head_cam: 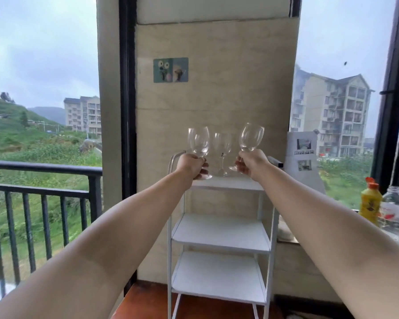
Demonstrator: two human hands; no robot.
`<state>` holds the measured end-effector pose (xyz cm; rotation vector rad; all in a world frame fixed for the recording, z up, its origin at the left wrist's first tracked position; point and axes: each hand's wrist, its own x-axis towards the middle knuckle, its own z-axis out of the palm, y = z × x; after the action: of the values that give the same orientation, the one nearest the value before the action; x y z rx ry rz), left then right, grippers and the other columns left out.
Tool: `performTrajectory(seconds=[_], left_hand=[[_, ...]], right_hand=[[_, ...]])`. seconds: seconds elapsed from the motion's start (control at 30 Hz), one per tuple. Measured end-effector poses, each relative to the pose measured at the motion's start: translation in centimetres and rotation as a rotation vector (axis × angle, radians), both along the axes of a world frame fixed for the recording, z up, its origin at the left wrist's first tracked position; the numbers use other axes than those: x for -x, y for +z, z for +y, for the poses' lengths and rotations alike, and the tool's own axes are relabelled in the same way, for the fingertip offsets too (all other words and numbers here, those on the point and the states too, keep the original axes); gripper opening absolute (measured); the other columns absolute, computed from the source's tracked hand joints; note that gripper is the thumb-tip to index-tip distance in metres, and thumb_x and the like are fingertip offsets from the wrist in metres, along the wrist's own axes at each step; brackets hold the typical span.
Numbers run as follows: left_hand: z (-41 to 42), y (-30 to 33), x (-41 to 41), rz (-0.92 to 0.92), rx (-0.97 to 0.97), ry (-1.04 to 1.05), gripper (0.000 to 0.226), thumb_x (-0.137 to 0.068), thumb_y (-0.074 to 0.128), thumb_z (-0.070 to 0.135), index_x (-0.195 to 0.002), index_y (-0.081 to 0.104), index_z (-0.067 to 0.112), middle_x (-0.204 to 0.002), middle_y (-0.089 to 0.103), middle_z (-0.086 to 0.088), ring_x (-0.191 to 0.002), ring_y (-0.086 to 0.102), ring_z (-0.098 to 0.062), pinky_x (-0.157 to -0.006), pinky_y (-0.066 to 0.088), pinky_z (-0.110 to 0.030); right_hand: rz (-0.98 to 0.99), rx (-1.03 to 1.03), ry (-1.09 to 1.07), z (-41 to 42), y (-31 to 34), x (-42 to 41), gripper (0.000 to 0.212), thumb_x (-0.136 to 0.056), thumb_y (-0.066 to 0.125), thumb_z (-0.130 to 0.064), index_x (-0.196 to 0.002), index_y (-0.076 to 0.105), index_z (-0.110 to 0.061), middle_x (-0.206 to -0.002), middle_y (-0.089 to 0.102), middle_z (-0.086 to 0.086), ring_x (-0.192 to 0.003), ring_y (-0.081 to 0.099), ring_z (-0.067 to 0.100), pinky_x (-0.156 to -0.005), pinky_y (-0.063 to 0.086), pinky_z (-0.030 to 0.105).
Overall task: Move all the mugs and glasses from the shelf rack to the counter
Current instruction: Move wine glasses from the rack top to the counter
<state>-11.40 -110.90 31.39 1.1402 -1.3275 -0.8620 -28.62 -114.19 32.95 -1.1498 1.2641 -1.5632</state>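
Each hand (left [191,165], right [251,165]) grips a glass stem; a third glass [222,146] remains on the rack [219,231].

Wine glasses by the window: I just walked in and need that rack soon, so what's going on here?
A person is clearing the white shelf rack. The left hand grips one wine glass by its stem, its foot at the top shelf. The right hand holds a second glass, tilted and lifted. A third glass stands on the top shelf between them. The lower shelves look bare.

Bare forearms; hands [191,165] ungloved
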Motion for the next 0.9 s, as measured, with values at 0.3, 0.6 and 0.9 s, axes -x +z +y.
performTrajectory(seconds=[0.3,0.6,0.9], left_hand=[[11.2,-4.4,-1.0,0.020,-0.024,-0.141,0.025,-0.096,0.050,0.009,-0.073,0.058,0.011,-0.071,0.064,-0.001,-0.047,0.050,-0.009,-0.031,0.032,-0.013],[24.2,-16.4,-1.7,-0.043,-0.385,-0.208,0.024,-0.094,0.051,0.007,-0.071,0.054,0.011,-0.070,0.061,-0.003,-0.036,0.050,-0.006,-0.030,0.026,-0.010],[34.7,-24.2,4.9,-0.135,-0.595,-0.333,0.017,-0.094,0.051,0.007,-0.077,0.056,0.008,-0.076,0.062,-0.004,-0.053,0.049,-0.011,-0.046,0.031,-0.020]], right_hand=[[0.098,0.032,-0.081,12.3,-3.9,-2.1,0.014,-0.095,0.047,-0.016,-0.086,0.056,-0.011,-0.072,0.061,0.001,-0.046,0.045,0.011,-0.029,0.027,0.011],[0.063,-0.326,-0.096,27.7,-17.9,-2.8,0.019,-0.096,0.042,-0.014,-0.080,0.051,-0.011,-0.067,0.052,0.001,-0.045,0.041,0.013,-0.027,0.026,0.011],[0.059,-0.526,-0.208,41.0,-26.7,2.3,0.027,-0.096,0.042,-0.014,-0.070,0.049,-0.014,-0.066,0.055,0.001,-0.042,0.047,0.012,-0.032,0.032,0.016]])
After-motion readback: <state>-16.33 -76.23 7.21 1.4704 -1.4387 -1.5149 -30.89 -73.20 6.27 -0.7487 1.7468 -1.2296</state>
